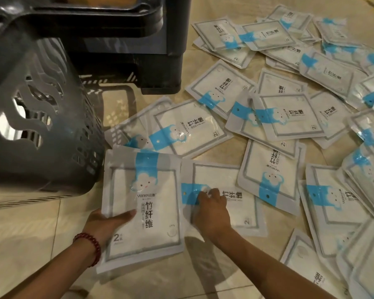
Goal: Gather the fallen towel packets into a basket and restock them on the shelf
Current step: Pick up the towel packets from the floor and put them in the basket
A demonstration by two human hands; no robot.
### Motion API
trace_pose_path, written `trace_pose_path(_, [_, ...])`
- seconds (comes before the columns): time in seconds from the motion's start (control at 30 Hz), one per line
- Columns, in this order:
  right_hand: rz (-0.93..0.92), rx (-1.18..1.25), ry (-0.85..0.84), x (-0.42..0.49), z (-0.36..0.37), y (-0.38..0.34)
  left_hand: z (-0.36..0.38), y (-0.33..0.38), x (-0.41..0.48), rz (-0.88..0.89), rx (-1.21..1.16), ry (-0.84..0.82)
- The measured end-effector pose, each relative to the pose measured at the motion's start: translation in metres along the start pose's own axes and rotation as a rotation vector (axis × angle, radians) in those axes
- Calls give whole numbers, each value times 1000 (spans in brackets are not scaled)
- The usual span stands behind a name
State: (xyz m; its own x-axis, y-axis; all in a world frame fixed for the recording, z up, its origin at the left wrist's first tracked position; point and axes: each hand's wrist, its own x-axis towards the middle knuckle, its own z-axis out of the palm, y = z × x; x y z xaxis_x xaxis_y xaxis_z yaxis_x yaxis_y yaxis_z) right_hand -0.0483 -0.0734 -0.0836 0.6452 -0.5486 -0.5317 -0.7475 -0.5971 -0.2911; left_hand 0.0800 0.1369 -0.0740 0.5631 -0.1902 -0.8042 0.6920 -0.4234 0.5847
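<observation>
The floor (30,234) is made of glossy beige tiles with thin seams, and warm light is reflecting on it. At the left, a grey basket (41,117) with wave-shaped openings is standing on the floor. Behind it, toward the top, dark crates (121,39) are sitting one inside another.

Just to the right of the basket, the left hand (108,221) is holding a packet (151,212) by its lower left edge. The thumb is lying across the front, and the other fingers are hiding under it. A red bead bracelet (91,244) is sitting on this wrist. The packet is white with a blue band and a cloud face, and it is casting a shadow on the tiles below it.

Next to it, the right hand (212,210) is resting on a second packet (242,212), which is lying flat on the floor and touching the first one. The fingers are bending down near its blue band. I cannot tell whether they are pinching it or only pressing.

Further right and up to the far edge, many more packets (289,117) are lying scattered on the floor and overlapping at different angles.
</observation>
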Motion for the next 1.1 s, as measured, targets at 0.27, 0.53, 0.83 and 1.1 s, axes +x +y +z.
trace_pose_path(0.27, [-31,-292,54,47,-54,38,0,-2,0,16,-5,32])
trace_pose_path(0.53, [25,-419,106,39,-42,58,-1,-4,-2,0,-14,56])
trace_pose_path(0.83, [-139,161,264,20,-92,70,11,3,-3,5,-83,108])
trace_pose_path(1.1, [-93,617,325,34,-100,39,15,6,-5,-2,-133,96])
